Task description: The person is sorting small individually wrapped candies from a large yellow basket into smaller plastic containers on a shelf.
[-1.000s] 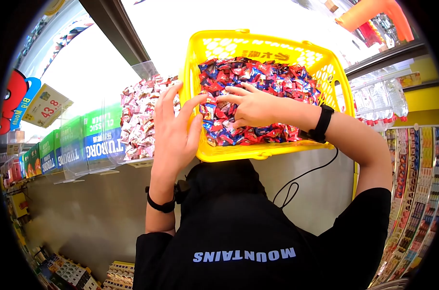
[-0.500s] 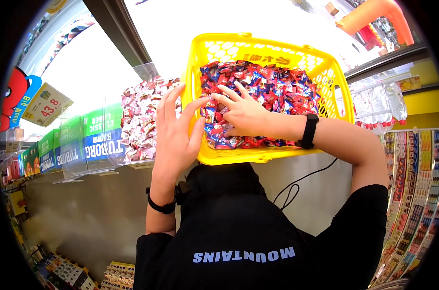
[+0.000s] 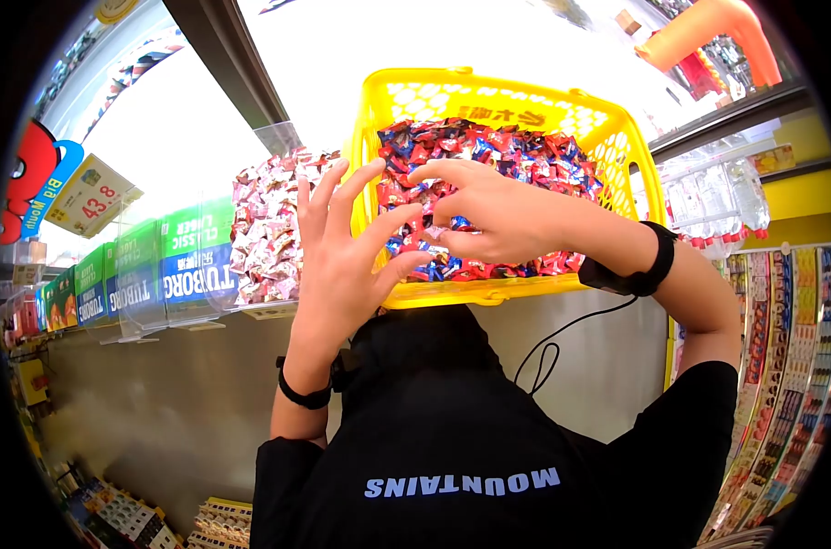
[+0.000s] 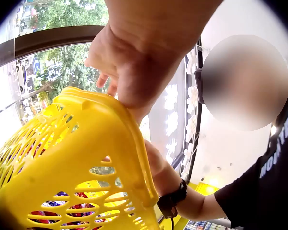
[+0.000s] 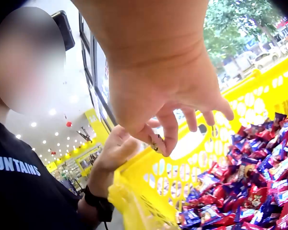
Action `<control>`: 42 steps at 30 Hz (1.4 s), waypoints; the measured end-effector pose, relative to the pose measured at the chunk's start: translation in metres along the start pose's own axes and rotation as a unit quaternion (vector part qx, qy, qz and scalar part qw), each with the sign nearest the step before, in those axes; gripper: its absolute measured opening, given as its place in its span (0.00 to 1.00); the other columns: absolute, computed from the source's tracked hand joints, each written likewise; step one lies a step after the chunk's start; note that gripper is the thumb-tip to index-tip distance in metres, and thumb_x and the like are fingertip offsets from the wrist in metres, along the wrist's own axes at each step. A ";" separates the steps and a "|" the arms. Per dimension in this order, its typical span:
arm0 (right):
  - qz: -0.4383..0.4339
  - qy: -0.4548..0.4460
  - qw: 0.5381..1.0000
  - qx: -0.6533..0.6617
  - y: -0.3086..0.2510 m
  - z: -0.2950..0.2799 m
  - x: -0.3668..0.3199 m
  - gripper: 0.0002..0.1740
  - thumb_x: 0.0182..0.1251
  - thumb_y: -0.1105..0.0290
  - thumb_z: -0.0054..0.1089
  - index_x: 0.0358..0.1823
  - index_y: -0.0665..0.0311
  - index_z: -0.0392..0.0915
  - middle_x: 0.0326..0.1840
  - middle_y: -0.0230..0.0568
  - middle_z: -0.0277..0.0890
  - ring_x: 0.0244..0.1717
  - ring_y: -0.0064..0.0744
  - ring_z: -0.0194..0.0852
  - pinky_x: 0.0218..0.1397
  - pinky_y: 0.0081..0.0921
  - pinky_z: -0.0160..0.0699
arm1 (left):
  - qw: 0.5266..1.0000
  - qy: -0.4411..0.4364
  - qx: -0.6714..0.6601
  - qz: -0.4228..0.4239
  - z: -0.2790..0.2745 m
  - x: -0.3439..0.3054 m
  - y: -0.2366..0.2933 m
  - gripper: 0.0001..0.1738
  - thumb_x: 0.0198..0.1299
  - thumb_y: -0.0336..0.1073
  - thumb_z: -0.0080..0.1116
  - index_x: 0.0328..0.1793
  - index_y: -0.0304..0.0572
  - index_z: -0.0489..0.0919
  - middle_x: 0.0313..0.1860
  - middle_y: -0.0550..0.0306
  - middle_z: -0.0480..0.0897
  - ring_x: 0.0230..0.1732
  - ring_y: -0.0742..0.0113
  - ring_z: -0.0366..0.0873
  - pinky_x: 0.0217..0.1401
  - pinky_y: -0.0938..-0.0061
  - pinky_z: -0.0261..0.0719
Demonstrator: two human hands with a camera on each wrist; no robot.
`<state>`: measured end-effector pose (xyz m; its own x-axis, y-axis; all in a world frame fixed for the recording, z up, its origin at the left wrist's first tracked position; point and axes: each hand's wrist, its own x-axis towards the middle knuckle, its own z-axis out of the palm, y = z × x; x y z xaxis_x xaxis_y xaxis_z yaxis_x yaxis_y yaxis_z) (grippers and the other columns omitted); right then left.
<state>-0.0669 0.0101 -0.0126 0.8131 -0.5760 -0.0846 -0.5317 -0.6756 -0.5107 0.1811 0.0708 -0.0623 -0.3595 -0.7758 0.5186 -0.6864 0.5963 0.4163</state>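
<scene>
A yellow plastic basket (image 3: 488, 294) holds a heap of red-and-blue wrapped candies (image 3: 534, 157). Over the basket's left part is my right hand (image 3: 511, 217), its thumb and index finger pinching a small pale-pink wrapped candy (image 5: 156, 143), seen in the right wrist view. My left hand (image 3: 337, 270) is at the basket's left rim with fingers spread. Its thumb and index fingertips reach over the rim, close to the right hand's fingertips. In the left wrist view, the basket's side wall (image 4: 81, 158) hides part of the right hand.
Pink-and-white wrapped candies (image 3: 264, 229) are heaped in a clear bin left of the basket. Farther left stand green-and-blue beer cartons (image 3: 191, 242) and a price sign (image 3: 93, 199). Bottled drinks (image 3: 717, 197) stand to the right. A thin black cable (image 3: 548, 357) hangs below the basket.
My right hand has drawn back from among the red-and-blue candies. My left hand has spread its fingers and shifted right over the rim, toward the right hand.
</scene>
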 end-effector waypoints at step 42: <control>0.062 0.151 0.982 -0.094 -0.043 0.006 -0.072 0.18 0.67 0.65 0.76 0.57 0.56 0.87 0.54 0.39 0.85 0.56 0.44 0.84 0.64 0.41 0.80 | 0.994 0.067 0.001 -0.087 -0.005 -0.040 -0.041 0.36 0.65 0.42 0.74 0.79 0.43 0.77 0.82 0.41 0.73 0.85 0.35 0.63 0.88 0.42 0.58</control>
<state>-0.1011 0.0840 0.0103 0.6470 -0.7504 0.1354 -0.6799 -0.6481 -0.3431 0.2273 0.0784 -0.0964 -0.1479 -0.8326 0.5338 -0.7323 0.4550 0.5067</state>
